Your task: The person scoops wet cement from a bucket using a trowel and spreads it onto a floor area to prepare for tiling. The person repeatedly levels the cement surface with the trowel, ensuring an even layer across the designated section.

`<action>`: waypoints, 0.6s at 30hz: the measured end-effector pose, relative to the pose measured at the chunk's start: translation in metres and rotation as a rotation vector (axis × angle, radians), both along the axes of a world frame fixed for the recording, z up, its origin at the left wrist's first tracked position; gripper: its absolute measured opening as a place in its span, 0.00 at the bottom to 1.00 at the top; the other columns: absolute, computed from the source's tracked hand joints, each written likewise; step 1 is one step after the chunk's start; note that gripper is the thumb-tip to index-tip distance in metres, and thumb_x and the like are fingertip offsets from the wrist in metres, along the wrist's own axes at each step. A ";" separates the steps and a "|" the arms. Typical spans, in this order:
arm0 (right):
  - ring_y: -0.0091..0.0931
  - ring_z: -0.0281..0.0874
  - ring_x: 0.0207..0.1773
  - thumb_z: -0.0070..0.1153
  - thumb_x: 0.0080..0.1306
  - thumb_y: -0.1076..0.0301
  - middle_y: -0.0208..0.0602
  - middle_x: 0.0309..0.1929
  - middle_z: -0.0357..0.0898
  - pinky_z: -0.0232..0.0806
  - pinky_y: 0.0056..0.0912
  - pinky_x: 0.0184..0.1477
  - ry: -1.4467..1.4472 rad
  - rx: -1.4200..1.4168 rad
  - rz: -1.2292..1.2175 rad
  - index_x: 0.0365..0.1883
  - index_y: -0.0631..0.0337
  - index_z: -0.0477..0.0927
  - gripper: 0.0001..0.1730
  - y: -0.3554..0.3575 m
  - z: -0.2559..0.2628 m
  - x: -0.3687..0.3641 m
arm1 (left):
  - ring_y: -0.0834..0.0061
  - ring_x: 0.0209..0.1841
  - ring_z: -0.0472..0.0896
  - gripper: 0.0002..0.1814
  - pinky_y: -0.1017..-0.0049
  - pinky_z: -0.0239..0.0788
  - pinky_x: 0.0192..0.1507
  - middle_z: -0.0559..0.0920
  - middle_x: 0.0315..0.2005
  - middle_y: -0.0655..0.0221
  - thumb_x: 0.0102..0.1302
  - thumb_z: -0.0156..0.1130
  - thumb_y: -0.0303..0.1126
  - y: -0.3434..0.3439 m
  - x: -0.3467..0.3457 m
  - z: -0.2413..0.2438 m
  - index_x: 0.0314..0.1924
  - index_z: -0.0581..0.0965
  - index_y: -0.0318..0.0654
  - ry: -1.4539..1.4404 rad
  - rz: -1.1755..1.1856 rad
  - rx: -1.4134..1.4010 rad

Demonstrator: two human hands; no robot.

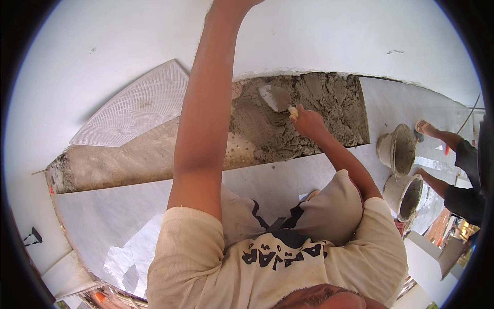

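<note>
My right hand (307, 119) grips the handle of a trowel (274, 97). The blade, partly coated in mortar, rests on or just over a rough bed of wet mortar (332, 112) along the base of the white wall (328, 34). My left arm reaches up across the view toward that wall. Of my left hand (241, 4) only a part shows at the top edge; its fingers are cut off. Left of the arm a large tile (142, 104) leans on the wall, its ridged back facing me. Below it lies a bare strip of rough floor (127, 164).
Laid grey tiles (393, 104) border the mortar at right, and more tiles (115, 216) run along the near side. Two mortar-stained buckets (403, 150) stand at right, close to another person's legs (440, 133). A small dark object (35, 235) is at far left.
</note>
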State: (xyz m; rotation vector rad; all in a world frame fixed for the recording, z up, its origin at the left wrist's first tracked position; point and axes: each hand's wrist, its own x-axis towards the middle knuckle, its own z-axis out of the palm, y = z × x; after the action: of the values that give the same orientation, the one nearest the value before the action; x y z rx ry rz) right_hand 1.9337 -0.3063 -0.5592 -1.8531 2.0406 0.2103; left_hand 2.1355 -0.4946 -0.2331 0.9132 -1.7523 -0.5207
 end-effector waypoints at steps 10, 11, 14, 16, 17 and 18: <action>0.48 0.82 0.46 0.48 0.72 0.51 0.53 0.41 0.83 0.73 0.55 0.46 0.016 0.012 -0.136 0.53 0.63 0.69 0.23 -0.007 -0.012 -0.051 | 0.73 0.32 0.81 0.17 0.73 0.73 0.36 0.84 0.30 0.65 0.71 0.60 0.43 -0.002 -0.001 -0.012 0.37 0.83 0.36 -0.150 0.375 -0.406; 0.48 0.82 0.46 0.47 0.73 0.51 0.53 0.41 0.83 0.73 0.55 0.46 0.019 -0.001 -0.152 0.53 0.63 0.69 0.23 -0.009 -0.011 -0.054 | 0.71 0.32 0.81 0.16 0.71 0.72 0.36 0.84 0.30 0.65 0.71 0.60 0.42 -0.007 0.003 -0.013 0.35 0.82 0.36 -0.202 0.526 -0.607; 0.48 0.82 0.47 0.46 0.73 0.50 0.53 0.41 0.83 0.73 0.55 0.47 0.052 0.009 -0.197 0.54 0.63 0.69 0.24 -0.003 -0.011 -0.071 | 0.65 0.38 0.78 0.14 0.64 0.70 0.42 0.80 0.34 0.62 0.70 0.60 0.41 -0.018 0.024 -0.011 0.35 0.78 0.36 0.052 0.576 -0.743; 0.48 0.82 0.48 0.45 0.73 0.49 0.53 0.42 0.83 0.72 0.55 0.48 0.076 0.026 -0.212 0.55 0.63 0.69 0.25 -0.011 -0.012 -0.080 | 0.64 0.42 0.77 0.13 0.62 0.68 0.45 0.79 0.37 0.62 0.70 0.60 0.41 -0.033 0.033 -0.015 0.37 0.77 0.37 -0.020 0.748 -0.790; 0.48 0.81 0.48 0.45 0.73 0.48 0.53 0.43 0.83 0.72 0.55 0.49 0.084 0.047 -0.244 0.55 0.63 0.69 0.26 -0.010 -0.013 -0.085 | 0.61 0.48 0.76 0.13 0.59 0.68 0.51 0.78 0.43 0.60 0.70 0.60 0.40 -0.037 0.037 -0.021 0.43 0.77 0.37 -0.234 0.768 -0.885; 0.48 0.81 0.49 0.45 0.73 0.48 0.54 0.43 0.82 0.72 0.55 0.49 0.094 0.069 -0.278 0.55 0.63 0.69 0.26 -0.009 -0.014 -0.091 | 0.59 0.51 0.75 0.14 0.57 0.66 0.54 0.78 0.45 0.59 0.70 0.60 0.40 -0.042 0.039 -0.027 0.45 0.77 0.37 -0.065 0.582 -0.687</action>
State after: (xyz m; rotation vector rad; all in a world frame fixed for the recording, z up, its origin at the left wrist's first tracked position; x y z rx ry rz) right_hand 1.8425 -0.3151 -0.5727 -1.5238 2.2957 0.2914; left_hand 2.1747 -0.5370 -0.2602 0.8739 -1.4617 0.4712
